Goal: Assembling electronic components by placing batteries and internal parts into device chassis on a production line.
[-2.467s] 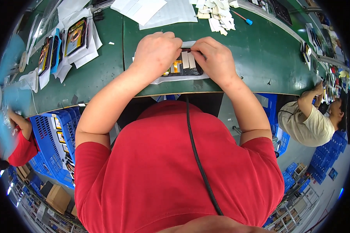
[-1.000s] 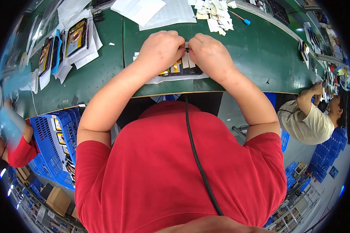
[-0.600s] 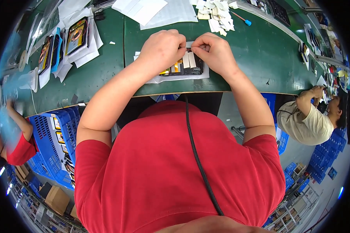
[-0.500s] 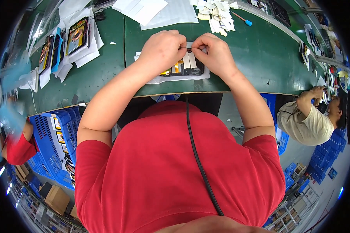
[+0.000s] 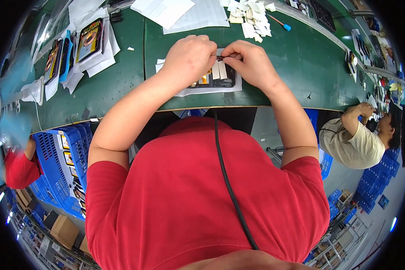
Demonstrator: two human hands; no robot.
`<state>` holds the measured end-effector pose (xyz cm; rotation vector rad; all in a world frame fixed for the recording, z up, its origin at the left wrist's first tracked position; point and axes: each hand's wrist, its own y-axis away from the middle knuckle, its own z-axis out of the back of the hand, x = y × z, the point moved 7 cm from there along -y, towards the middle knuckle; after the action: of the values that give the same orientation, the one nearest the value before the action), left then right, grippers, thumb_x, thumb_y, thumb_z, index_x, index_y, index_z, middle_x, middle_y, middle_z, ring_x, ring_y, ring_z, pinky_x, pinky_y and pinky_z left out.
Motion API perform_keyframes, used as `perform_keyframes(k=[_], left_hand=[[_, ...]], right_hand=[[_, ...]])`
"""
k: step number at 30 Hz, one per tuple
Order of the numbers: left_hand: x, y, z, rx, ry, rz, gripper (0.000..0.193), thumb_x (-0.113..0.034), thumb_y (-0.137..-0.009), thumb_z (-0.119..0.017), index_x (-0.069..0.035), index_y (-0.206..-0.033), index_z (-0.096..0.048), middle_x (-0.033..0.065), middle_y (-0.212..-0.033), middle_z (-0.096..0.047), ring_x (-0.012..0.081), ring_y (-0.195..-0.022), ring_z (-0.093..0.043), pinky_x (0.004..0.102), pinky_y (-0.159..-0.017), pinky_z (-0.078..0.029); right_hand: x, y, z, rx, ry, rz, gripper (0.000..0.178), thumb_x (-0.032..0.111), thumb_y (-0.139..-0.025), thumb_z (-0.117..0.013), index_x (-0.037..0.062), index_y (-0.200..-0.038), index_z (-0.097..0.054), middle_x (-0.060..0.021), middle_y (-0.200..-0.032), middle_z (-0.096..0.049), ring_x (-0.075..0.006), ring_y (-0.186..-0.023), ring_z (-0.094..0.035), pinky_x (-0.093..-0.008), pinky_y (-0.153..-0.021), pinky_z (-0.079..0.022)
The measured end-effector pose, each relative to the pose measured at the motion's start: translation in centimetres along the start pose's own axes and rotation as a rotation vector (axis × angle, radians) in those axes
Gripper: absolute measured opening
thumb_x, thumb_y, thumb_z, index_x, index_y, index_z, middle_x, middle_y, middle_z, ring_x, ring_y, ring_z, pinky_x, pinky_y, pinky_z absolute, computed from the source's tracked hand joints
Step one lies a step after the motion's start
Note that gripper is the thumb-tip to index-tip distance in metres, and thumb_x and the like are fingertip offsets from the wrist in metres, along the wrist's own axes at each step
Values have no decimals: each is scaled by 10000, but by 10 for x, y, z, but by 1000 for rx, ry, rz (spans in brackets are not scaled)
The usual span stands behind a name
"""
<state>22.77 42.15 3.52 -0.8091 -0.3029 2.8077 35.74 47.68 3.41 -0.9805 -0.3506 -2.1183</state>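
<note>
An opened phone-like device [image 5: 228,81] with a dark frame, orange-yellow parts and two pale strips [image 5: 219,70] lies on a white sheet [image 5: 231,89] near the table's front edge. Over its far left part, my left hand [image 5: 191,56] is closed, the fingertips pinched together at the device's far edge. My right hand [image 5: 251,62] is pinched too, thumb against bent forefinger, almost meeting the left fingertips. A thin dark bit shows at the right fingertips, too small to name. What the left fingers grip is hidden, and the left hand covers part of the device.
White paper sheets [image 5: 195,20] and a heap of pale paper scraps [image 5: 254,19] lie beyond my hands, beside a blue-tipped stick [image 5: 280,22]. Similar devices [image 5: 89,40] lean among papers at left. Blue crates [image 5: 54,166] stand below; a co-worker [image 5: 353,139] works at right.
The right thumb and forefinger have straightened a little, and a thin dark bit now shows at their tips. My left hand stays nearly where it was.
</note>
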Motion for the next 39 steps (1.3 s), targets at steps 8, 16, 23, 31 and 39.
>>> perform_keyframes(k=[8,16,23,31,39], left_hand=[[-1,1,-2,3,-1,6,64,-110,-815,-678,-48,-810,-662,85,-798,-611,288,-830,-625,402,-742,-521],[-7,0,-1,-2,-50,-41,74,-113,-834,-676,-41,-819,-664,88,-805,-611,286,-850,-621,404,-768,-518],[-3,1,-2,10,-40,9,85,-128,-841,-679,-43,-833,-675,91,-814,-612,293,-852,-622,412,-769,-516],[-3,2,-1,20,-26,22,91,-135,-844,-681,-44,-833,-682,94,-818,-617,295,-851,-625,414,-766,-516],[-5,0,1,22,-39,15,91,-138,-842,-690,-47,-835,-687,95,-824,-621,298,-862,-627,414,-773,-517]], right_hand=[[3,1,-3,-41,63,10,88,-18,-823,-690,-3,-903,-655,-77,-850,-644,-174,-739,-653,-291,-678,-536],[23,6,-7,-133,347,211,46,45,-815,-658,54,-844,-623,-94,-822,-625,-307,-828,-610,-420,-743,-520],[19,7,-6,-146,333,307,50,79,-817,-678,59,-846,-642,-93,-826,-641,-299,-827,-626,-412,-753,-529],[21,3,-8,-97,427,266,74,128,-805,-699,70,-806,-652,-84,-781,-637,-291,-791,-645,-391,-749,-538],[19,4,-7,-105,431,292,60,102,-806,-664,77,-828,-615,-75,-797,-605,-278,-800,-620,-387,-718,-541]])
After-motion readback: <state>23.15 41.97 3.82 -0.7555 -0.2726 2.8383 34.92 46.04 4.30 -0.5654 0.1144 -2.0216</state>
